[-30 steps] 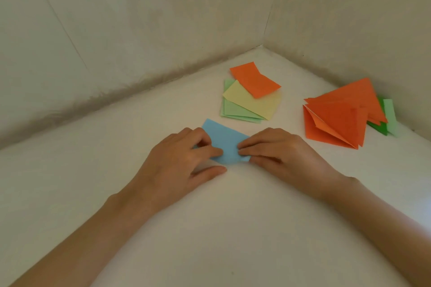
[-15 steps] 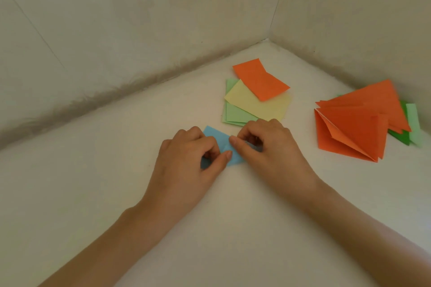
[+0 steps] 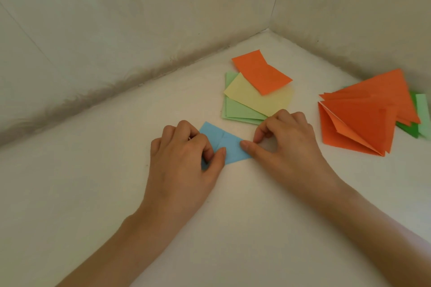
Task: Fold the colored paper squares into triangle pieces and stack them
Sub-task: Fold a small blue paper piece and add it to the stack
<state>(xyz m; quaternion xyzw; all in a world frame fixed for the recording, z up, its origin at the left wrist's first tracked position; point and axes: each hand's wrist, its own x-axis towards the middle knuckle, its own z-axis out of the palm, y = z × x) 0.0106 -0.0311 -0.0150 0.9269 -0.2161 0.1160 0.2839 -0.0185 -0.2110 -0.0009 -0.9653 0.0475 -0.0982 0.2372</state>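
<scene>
Blue paper strip [image 3: 229,147] flat on tabletop [image 3: 233,216], long axis far-left to near-right, between both hands. Left hand [image 3: 184,161] pinches its left end; right hand [image 3: 286,140] pinches right corner.

Far side is bounded by walls [image 3: 140,18]; paper pile [image 3: 258,100] and orange triangle stack [image 3: 363,121] are set right; leftward surface [image 3: 70,193] is unobstructed.

Two stained beige walls [image 3: 140,18] meet over white surface [image 3: 70,193].
</scene>
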